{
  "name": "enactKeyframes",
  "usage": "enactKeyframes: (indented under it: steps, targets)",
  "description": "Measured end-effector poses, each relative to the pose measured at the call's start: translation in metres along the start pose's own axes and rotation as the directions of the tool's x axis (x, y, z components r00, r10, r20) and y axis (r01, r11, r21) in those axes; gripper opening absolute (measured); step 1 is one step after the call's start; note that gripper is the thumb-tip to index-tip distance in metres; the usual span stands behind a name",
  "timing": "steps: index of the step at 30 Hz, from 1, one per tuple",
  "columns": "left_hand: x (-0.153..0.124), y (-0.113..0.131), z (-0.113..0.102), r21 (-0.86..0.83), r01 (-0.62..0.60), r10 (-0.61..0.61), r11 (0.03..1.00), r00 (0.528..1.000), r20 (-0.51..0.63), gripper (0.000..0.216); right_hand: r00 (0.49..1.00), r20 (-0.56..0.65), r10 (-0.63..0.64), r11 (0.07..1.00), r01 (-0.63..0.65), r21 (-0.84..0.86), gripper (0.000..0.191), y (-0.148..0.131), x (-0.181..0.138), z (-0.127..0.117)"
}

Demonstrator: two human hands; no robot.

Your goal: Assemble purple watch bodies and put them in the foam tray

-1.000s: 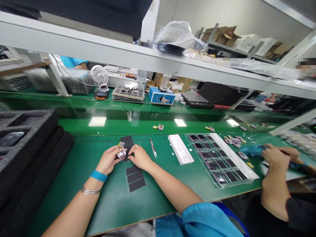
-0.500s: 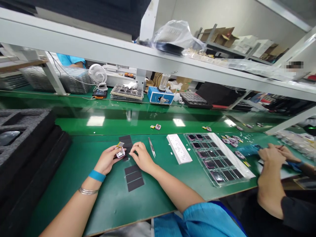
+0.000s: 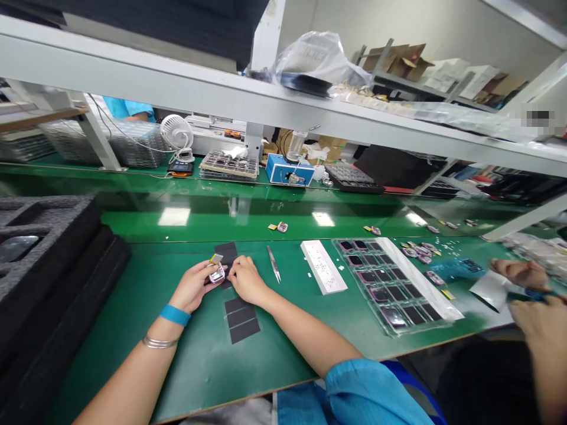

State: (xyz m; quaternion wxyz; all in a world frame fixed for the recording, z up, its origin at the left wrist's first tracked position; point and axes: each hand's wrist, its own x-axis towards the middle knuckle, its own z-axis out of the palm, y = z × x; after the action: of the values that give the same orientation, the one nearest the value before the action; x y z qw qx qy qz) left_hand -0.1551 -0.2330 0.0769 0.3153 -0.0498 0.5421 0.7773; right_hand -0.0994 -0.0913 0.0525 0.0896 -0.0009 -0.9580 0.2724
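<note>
My left hand is closed on a small pinkish watch-like case with a yellow tab sticking up from it. My right hand meets it from the right, fingertips pinched against the same case. Both hands hover just above the green bench, over a strip of black rectangular pads. More black pads lie just behind the case. Metal tweezers rest on the mat to the right of my right hand.
A white strip and a clear tray of small dark cases lie to the right. A co-worker's hands work at the far right. Black foam trays stack at left. Loose cases sit on the conveyor belt behind.
My right hand has closed in leftward onto the case. The co-worker's hands at the right have shifted further right and lifted.
</note>
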Motion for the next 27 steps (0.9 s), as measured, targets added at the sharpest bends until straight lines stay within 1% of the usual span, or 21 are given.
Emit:
enactKeyframes:
  steps: [4, 6, 7, 9, 10, 11, 13, 15, 17, 19, 22, 27]
  targets:
    - [0.001, -0.001, -0.001, -0.015, -0.013, 0.013, 1.000, 1.000, -0.013, 0.012, 0.988, -0.037, -0.152, 0.988, 0.152, -0.003, 0.003, -0.003, -0.015, -0.008]
    - [0.000, -0.001, 0.000, -0.007, -0.019, 0.019, 1.000, 1.000, -0.016, 0.013, 0.973, -0.096, -0.211, 0.975, 0.216, 0.045, 0.002, -0.006, -0.024, -0.017]
    - [0.000, -0.001, 0.001, 0.002, -0.023, 0.023, 1.000, 1.000, -0.015, 0.013, 0.964, -0.147, -0.220, 0.968, 0.235, 0.091, 0.002, -0.006, -0.028, -0.021]
    - [-0.003, -0.001, 0.004, 0.035, -0.044, 0.045, 0.998, 0.999, -0.014, 0.014, 0.947, -0.262, -0.186, 0.940, 0.249, 0.233, 0.003, -0.007, -0.032, -0.030]
    - [-0.004, -0.001, 0.005, 0.056, -0.059, 0.060, 0.997, 0.998, -0.015, 0.016, 0.944, -0.300, -0.139, 0.915, 0.239, 0.326, 0.004, -0.007, -0.033, -0.033]
    - [-0.006, -0.001, 0.007, 0.076, -0.071, 0.072, 0.995, 0.997, -0.013, 0.017, 0.948, -0.308, -0.077, 0.880, 0.210, 0.425, 0.005, -0.006, -0.032, -0.035]
    - [-0.010, -0.002, 0.011, 0.116, -0.068, 0.069, 0.991, 0.998, 0.000, 0.020, 0.971, -0.234, 0.055, 0.787, 0.102, 0.608, 0.009, -0.004, -0.030, -0.036]
    - [-0.013, -0.003, 0.014, 0.147, -0.046, 0.042, 0.988, 0.999, 0.027, 0.022, 0.982, -0.124, 0.143, 0.692, -0.010, 0.722, 0.014, -0.002, -0.027, -0.033]
    - [-0.015, -0.005, 0.017, 0.174, -0.027, 0.019, 0.984, 0.999, 0.050, 0.024, 0.983, -0.059, 0.172, 0.623, -0.063, 0.779, 0.018, -0.001, -0.025, -0.030]
    - [-0.015, -0.008, 0.018, 0.189, -0.021, 0.008, 0.982, 0.998, 0.067, 0.025, 0.985, -0.026, 0.169, 0.577, -0.078, 0.813, 0.023, -0.001, -0.025, -0.026]
    - [-0.014, -0.012, 0.019, 0.191, -0.014, -0.002, 0.981, 0.997, 0.083, 0.026, 0.986, -0.010, 0.166, 0.565, -0.087, 0.821, 0.031, -0.002, -0.026, -0.023]
    - [-0.013, -0.013, 0.017, 0.204, -0.011, -0.009, 0.979, 0.995, 0.096, 0.023, 0.991, -0.040, 0.125, 0.651, -0.051, 0.758, 0.028, -0.004, -0.026, -0.023]
